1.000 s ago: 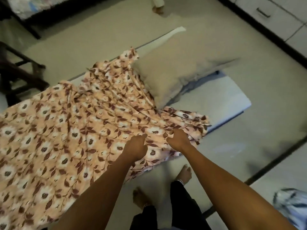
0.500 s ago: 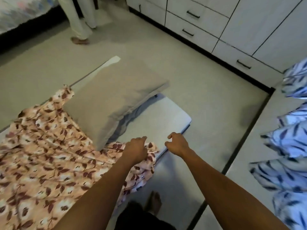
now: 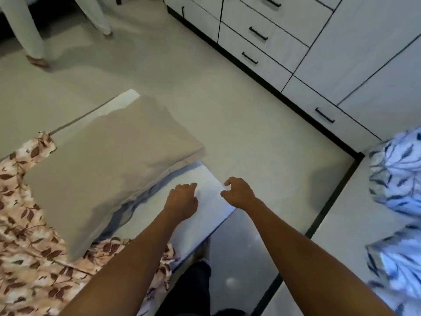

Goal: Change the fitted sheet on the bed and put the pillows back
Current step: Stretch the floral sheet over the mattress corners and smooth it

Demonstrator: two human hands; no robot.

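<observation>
Step in hand, as judged from the bedside: draw the floral sheet (image 3: 27,258) over the end of the mattress (image 3: 200,229) that is still bare.

1. Take the sheet's hem with 2 hands, set well apart, so that the cloth travels flat rather than roped.
2. Lift the pillow (image 3: 102,179) clear first. It lies slantwise, 1 end on the sheet and 1 on bare mattress, and would probably drag or pin the cloth.
3. Seat the hem over the near right corner, then tuck it under.

Positions: the sheet lies bunched over the left part of the mattress, its near edge spilling below the left forearm, behind both hands. The left hand (image 3: 182,199) is loosely curled and empty, over bare mattress just right of the pillow; contact cannot be told. The right hand (image 3: 239,192) hovers at the corner, fingers and thumb parted, holding nothing.
</observation>
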